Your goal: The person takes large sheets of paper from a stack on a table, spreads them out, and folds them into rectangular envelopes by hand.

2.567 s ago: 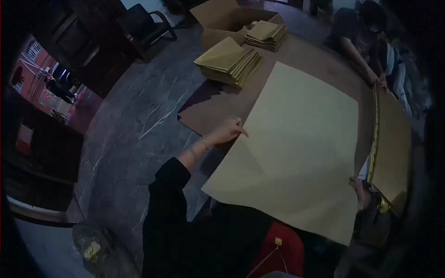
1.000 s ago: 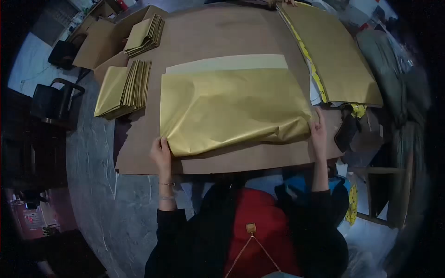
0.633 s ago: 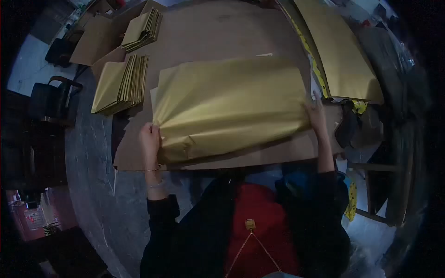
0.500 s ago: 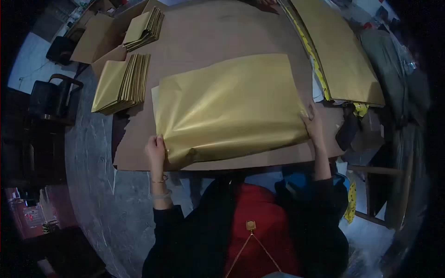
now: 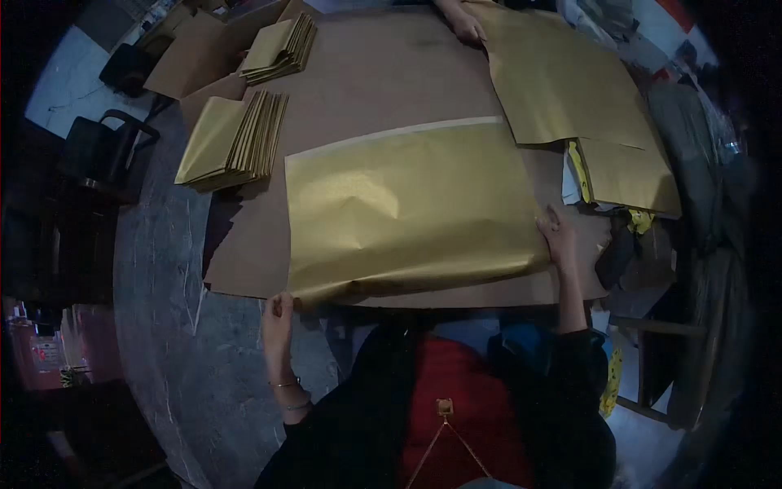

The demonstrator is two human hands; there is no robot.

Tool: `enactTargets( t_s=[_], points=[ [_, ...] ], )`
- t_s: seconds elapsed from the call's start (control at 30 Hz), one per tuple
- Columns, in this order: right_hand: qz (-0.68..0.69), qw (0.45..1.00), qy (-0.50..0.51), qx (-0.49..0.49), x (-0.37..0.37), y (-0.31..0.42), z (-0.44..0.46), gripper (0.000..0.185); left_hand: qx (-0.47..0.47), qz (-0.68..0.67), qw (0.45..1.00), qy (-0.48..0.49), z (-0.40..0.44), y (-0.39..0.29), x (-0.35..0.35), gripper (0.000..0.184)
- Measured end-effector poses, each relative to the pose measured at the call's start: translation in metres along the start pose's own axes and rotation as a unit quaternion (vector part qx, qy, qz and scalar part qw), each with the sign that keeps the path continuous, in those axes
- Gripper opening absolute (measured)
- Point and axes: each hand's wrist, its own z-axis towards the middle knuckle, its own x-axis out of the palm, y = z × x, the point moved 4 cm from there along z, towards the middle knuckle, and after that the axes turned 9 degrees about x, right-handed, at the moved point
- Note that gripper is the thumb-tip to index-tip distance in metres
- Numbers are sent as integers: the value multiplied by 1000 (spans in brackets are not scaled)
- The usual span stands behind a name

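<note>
A large gold paper sheet point(image 5: 407, 204) lies on the brown cardboard table cover point(image 5: 375, 65), with a pale strip along its far edge. Its near edge bulges up in a soft fold close to my body. My left hand point(image 5: 278, 322) is closed in a pinch at the sheet's near left corner, just over the table's edge. On the opposite side, my right hand point(image 5: 559, 238) grips the sheet's right edge near the front corner, with the thumb on top and the other fingers partly hidden.
Folded gold paper stacks point(image 5: 236, 143) stand at the left beside an open cardboard box point(image 5: 191, 61). Across the table, another person's hand point(image 5: 466, 26) holds a second gold sheet point(image 5: 562, 81) over a gold pile point(image 5: 635, 175) at the right. A black chair point(image 5: 98, 147) stands left.
My left hand has drawn the sheet's near left corner down toward me, and the pale far strip now shows. The other person's hand has brought a gold sheet leftward off the right pile.
</note>
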Motion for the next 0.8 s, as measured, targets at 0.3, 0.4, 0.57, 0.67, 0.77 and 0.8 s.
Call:
enactTargets(
  t_s=[0.3, 0.4, 0.57, 0.67, 0.77, 0.8],
  points=[
    [44, 999, 3, -30, 9, -17, 17, 51, -127, -114, 984, 45, -20, 22, 4, 25],
    [33, 998, 10, -56, 5, -18, 21, 51, -88, -135, 986, 50, -21, 36, 7, 22],
    [50, 987, -41, -149, 7, -28, 32, 50, -62, -128, 988, 58, -25, 75, 5, 19],
    [11, 998, 46, 45, 7, -1, 9, 50, -72, -110, 988, 75, -30, 77, 3, 20],
    [-15, 999, 0, -42, 6, -1, 14, 48, -93, -116, 985, 85, -38, 75, 5, 22],
    [-52, 997, -16, -50, 6, 3, 11, 47, -83, -117, 986, 79, -38, 68, 7, 23]
  ],
)
